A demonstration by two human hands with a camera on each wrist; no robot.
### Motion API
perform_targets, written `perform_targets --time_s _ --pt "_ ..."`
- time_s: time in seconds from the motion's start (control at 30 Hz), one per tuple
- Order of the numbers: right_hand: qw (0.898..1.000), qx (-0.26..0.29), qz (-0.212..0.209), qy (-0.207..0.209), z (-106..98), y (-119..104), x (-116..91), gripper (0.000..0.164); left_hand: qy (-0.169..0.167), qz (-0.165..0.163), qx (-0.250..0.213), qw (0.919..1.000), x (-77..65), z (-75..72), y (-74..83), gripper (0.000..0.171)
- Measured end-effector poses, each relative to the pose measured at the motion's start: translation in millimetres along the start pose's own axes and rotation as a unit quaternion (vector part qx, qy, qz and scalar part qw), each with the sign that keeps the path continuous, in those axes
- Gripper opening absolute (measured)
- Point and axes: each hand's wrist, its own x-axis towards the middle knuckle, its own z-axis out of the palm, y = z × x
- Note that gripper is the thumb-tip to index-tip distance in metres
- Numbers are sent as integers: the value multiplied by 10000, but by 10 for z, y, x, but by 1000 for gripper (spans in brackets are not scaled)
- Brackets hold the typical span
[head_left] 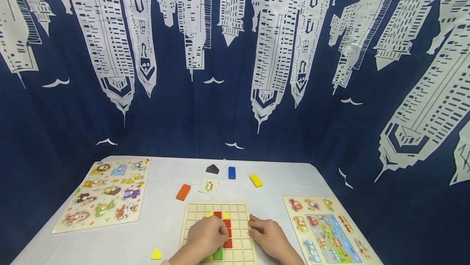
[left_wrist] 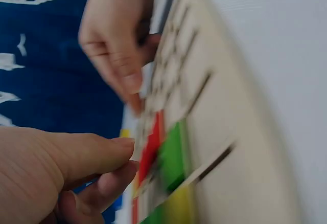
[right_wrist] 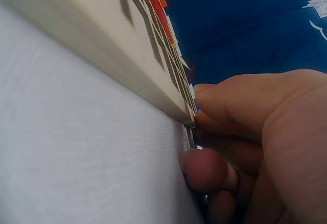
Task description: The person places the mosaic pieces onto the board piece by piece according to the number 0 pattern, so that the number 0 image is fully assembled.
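A wooden grid board [head_left: 240,244] lies on the white table, with red blocks [head_left: 228,243], a green block [head_left: 218,253] and rounded yellow pieces [head_left: 226,215] set in its squares. Over the middle of it is my left hand [head_left: 207,234], thumb and fingers curled, fingertips right beside the red column. Nothing shows between thumb and forefinger in the left wrist view. My right hand [head_left: 269,236] grips the board's right edge; the right wrist view has its thumb [right_wrist: 207,93] at the rim and the other fingers curled below. Part of the pattern is hidden under my left hand.
Behind the board lie a pattern card [head_left: 209,186], an orange block [head_left: 183,192], a blue block [head_left: 231,173], a yellow block [head_left: 256,180] and a dark pointed piece [head_left: 212,169]. An animal puzzle [head_left: 110,193] stands left, a vehicle puzzle [head_left: 327,232] right. A yellow quarter-round [head_left: 156,254] lies front left.
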Motion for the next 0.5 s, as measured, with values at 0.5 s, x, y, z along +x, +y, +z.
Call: perform_targets --time_s 0.5 --pt "10000 56 10 19 -3 2 14 33 563 -1440 -282 9876 -499 -885 -1174 11"
